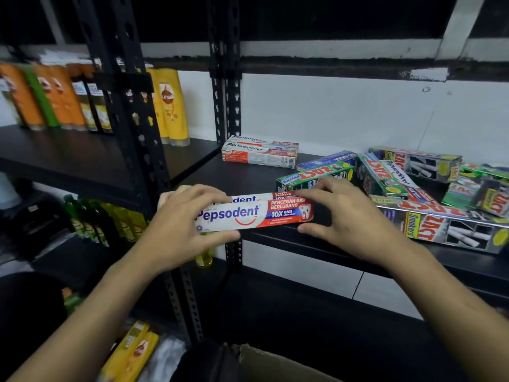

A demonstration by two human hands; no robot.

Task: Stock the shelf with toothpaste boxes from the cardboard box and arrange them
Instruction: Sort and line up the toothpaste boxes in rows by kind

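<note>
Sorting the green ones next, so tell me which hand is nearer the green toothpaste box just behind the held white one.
Right. The right hand sits just in front of the green box; the left hand grips the white box at its far left end.

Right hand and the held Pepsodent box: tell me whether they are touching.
Touching. The head view shows the right hand laying its index fingertip on the Pepsodent box at its top right edge; the thumb sits below.
</note>
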